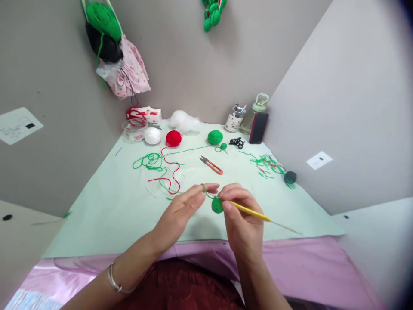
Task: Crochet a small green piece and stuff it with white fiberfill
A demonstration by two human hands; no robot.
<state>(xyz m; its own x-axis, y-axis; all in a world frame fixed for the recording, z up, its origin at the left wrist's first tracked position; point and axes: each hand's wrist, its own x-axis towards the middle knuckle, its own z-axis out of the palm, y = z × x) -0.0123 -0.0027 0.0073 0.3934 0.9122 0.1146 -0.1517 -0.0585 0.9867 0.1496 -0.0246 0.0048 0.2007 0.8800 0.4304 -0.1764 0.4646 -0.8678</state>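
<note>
Head view: right hand gripped hook and green piece; yarn, looped over left hand, might slip, loosening stitches.

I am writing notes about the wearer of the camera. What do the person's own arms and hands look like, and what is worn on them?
No sleeve shows on either arm up to the picture's edge. The left hand and the right hand have no gloves, and no ring shows. The left wrist carries a thin silver bangle, which seems to have two strands. No watch is visible.
</note>
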